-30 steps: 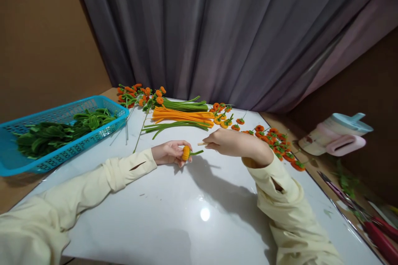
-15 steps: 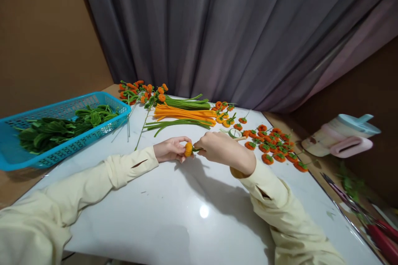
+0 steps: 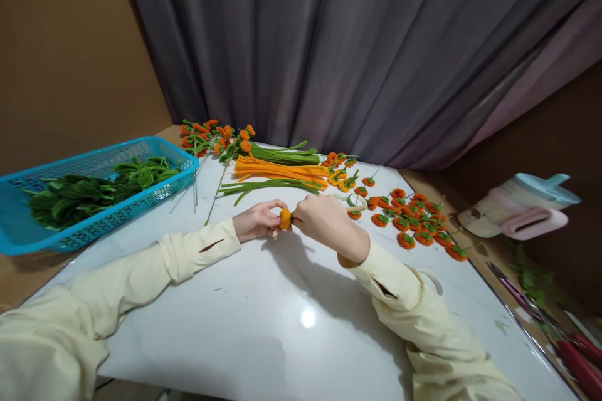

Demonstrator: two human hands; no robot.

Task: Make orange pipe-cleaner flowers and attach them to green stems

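Note:
Above the middle of the white table, my left hand pinches a small yellow-orange fuzzy pumpkin-shaped piece between thumb and fingers. My right hand is closed at the piece's right side, its fingertips on the green stem, which they mostly cover. Behind the right hand, a pale wooden stick pokes out; whether the hand holds it I cannot tell. Beyond my hands lie orange pipe cleaners between green pipe cleaners and a second green bundle.
A blue basket with green fuzzy leaves stands left. Several orange pumpkin-shaped pieces with green tops lie right, near a tumbler. Pliers lie at the right edge. Stemmed orange pieces are at the back, before a grey curtain.
My right hand has shifted slightly left, closer to the pumpkin-shaped piece, covering more of its stem. A white ring has come into view beside the right sleeve. The left hand keeps its hold.

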